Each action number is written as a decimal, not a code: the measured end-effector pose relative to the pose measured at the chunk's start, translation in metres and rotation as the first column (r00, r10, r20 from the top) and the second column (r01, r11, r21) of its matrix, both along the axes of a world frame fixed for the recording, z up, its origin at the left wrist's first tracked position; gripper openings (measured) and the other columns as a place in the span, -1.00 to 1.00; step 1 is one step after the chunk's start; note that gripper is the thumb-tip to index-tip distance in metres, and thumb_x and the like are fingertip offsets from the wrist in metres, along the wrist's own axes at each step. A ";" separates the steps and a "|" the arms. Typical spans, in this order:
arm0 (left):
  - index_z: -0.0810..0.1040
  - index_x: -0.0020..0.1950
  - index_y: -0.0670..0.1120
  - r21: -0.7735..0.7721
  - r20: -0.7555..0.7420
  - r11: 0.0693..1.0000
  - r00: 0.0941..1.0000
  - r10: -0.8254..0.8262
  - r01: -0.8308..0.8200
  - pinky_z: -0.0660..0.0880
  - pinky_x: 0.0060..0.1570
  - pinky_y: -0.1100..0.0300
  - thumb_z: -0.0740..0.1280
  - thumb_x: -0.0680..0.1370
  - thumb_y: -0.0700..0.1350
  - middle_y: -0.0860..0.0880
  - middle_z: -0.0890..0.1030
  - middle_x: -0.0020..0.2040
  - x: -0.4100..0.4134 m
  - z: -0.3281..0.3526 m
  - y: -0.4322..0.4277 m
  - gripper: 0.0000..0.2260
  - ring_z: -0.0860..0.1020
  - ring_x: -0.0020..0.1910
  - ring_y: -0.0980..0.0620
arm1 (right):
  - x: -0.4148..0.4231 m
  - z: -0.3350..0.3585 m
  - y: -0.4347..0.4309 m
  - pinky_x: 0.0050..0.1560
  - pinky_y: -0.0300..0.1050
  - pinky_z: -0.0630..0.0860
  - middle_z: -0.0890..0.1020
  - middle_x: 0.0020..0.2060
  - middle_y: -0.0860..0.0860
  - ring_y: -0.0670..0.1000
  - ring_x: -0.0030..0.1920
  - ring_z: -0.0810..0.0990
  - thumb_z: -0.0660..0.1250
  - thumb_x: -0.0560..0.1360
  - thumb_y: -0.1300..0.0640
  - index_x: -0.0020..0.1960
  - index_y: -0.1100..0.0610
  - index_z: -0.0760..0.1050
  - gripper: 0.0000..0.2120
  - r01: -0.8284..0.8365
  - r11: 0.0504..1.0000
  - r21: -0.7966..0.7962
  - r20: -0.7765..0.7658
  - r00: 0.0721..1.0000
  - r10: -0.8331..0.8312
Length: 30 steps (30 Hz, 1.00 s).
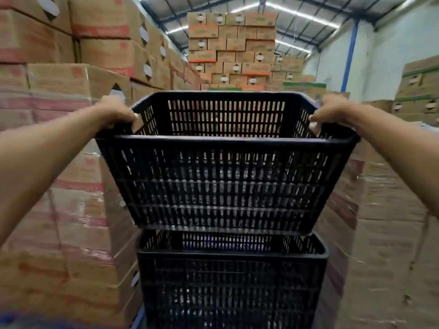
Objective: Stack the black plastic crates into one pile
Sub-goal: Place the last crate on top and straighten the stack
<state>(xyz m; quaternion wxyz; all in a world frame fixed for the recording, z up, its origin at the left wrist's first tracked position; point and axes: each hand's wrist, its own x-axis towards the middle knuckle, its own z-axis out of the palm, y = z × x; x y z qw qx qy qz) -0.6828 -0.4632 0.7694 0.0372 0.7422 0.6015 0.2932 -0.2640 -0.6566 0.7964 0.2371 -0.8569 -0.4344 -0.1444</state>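
I hold an empty black slotted plastic crate (225, 181) in the air in front of me. My left hand (116, 112) grips its left rim and my right hand (329, 110) grips its right rim. Directly below it stands a second black crate (231, 281), open side up, its rim just under the held crate's base. The two crates look apart, with a thin gap between them. What lies below the lower crate is out of view.
Tall walls of wrapped cardboard cartons (71, 174) close in on the left and on the right (384, 233), leaving a narrow aisle. More stacked cartons (232, 48) rise at the far end. A blue edge (139, 317) shows beside the lower crate.
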 end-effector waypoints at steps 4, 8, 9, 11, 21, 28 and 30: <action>0.46 0.30 -0.35 -0.156 -0.035 0.984 0.995 -0.097 0.090 0.45 -0.05 0.03 0.37 0.56 -0.14 -0.31 0.54 0.25 0.016 0.002 0.010 -0.60 0.57 0.11 -0.25 | 0.012 -0.004 0.012 0.12 -0.04 0.46 0.48 0.31 0.28 0.24 0.24 0.52 0.40 0.49 0.14 0.38 0.34 0.36 -0.46 0.015 0.993 -0.115 -0.004 1.000 -0.015; 0.40 0.35 -0.34 -0.294 -0.070 0.948 0.987 -0.145 0.119 0.51 -0.10 -0.01 0.36 0.57 -0.13 -0.21 0.51 0.15 0.027 0.000 0.013 -0.57 0.57 0.01 -0.21 | 0.021 -0.009 0.017 0.30 0.05 0.44 0.40 0.41 0.24 0.24 0.32 0.47 0.40 0.50 0.09 0.49 0.27 0.24 -0.35 0.021 0.971 -0.237 -0.046 0.998 -0.033; 0.40 0.35 -0.34 -0.326 -0.086 0.937 0.984 -0.158 0.122 0.50 -0.14 0.01 0.35 0.58 -0.11 -0.19 0.51 0.10 0.029 -0.003 0.016 -0.57 0.57 -0.05 -0.19 | 0.023 -0.012 0.018 0.28 0.04 0.44 0.38 0.42 0.23 0.24 0.33 0.46 0.40 0.50 0.07 0.50 0.26 0.21 -0.32 0.019 0.967 -0.253 -0.061 0.998 -0.036; 0.44 0.32 -0.34 -0.337 -0.114 0.932 0.977 -0.179 0.132 0.54 -0.08 -0.03 0.35 0.57 -0.12 -0.21 0.55 0.12 0.033 -0.009 0.023 -0.59 0.60 0.00 -0.21 | 0.028 -0.020 0.021 0.19 0.00 0.45 0.41 0.40 0.24 0.24 0.30 0.49 0.41 0.50 0.05 0.47 0.29 0.25 -0.34 0.026 0.957 -0.288 -0.066 0.997 -0.047; 0.44 0.31 -0.29 -0.397 -0.250 0.914 0.947 -0.200 0.088 0.52 -0.34 0.11 0.33 0.57 -0.18 -0.21 0.58 0.15 0.044 -0.013 0.046 -0.65 0.57 -0.20 -0.08 | 0.043 -0.031 0.040 0.16 -0.01 0.45 0.53 0.13 0.18 0.17 0.13 0.54 0.38 0.52 0.02 0.21 0.24 0.47 -0.63 0.044 0.921 -0.388 -0.051 0.996 -0.069; 0.48 0.13 -0.25 -0.502 -0.271 0.862 0.933 -0.236 0.073 0.55 -0.56 0.18 0.33 0.57 -0.19 -0.16 0.59 -0.12 0.042 -0.007 0.041 -0.81 0.62 -0.33 -0.07 | 0.051 -0.030 0.043 0.08 -0.02 0.43 0.52 0.01 0.14 0.15 0.01 0.52 0.38 0.51 0.04 0.02 0.19 0.44 -0.75 0.044 0.927 -0.373 -0.032 0.998 -0.060; 0.49 0.13 -0.24 -0.509 -0.251 0.857 0.939 -0.234 0.077 0.54 -0.56 0.19 0.32 0.58 -0.18 -0.15 0.60 -0.12 0.041 -0.007 0.042 -0.82 0.63 -0.37 -0.05 | 0.050 -0.030 0.044 0.09 -0.01 0.44 0.54 0.01 0.14 0.16 0.00 0.53 0.39 0.49 0.03 0.01 0.19 0.47 -0.75 0.058 0.923 -0.380 -0.024 0.997 -0.072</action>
